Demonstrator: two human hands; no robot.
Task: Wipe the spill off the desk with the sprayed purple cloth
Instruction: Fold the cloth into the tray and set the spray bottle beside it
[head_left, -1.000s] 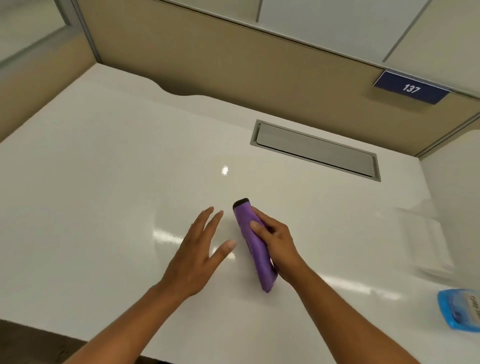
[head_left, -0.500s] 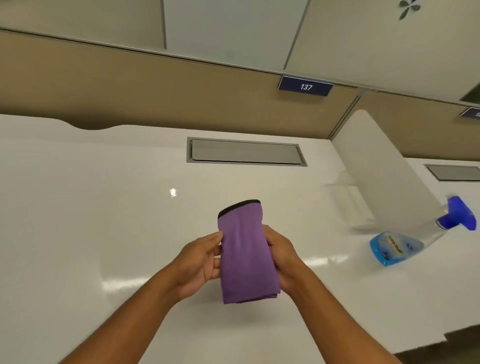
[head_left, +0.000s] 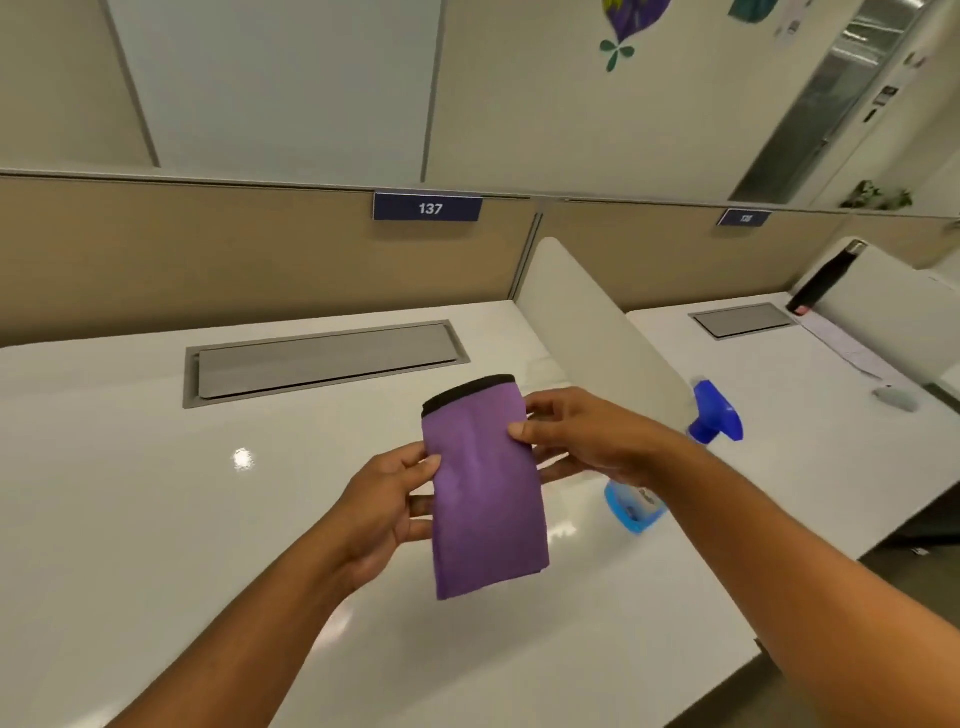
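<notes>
The purple cloth (head_left: 485, 499), folded into a tall narrow shape with a black-trimmed edge at its top, is being held up in the air above the desk (head_left: 156, 519), between the two hands. The left hand (head_left: 382, 512) is pinching the cloth's left edge about halfway down, thumb lying on the front face and the other fingers curling behind. The right hand (head_left: 584, 436) is pinching the right edge higher up, near the black trim, thumb on the front and the fingers spreading out behind the fabric. The cloth's lower end is hanging free below both hands, not touching the desk.

Just to the right of the right hand, partly hidden behind its wrist, a spray bottle (head_left: 636, 506) with clear blue liquid and a blue trigger head (head_left: 714, 410) is sitting on the desk. Behind it a white divider panel (head_left: 597, 332) is rising from the desk's right side. Farther back, a grey recessed cable cover (head_left: 322, 361) is lying flush in the desk, and a dark blue sign reading 137 (head_left: 427, 208) is sitting on the tan partition (head_left: 182, 260) behind. I cannot tell where the spill is on the glossy white surface.
</notes>
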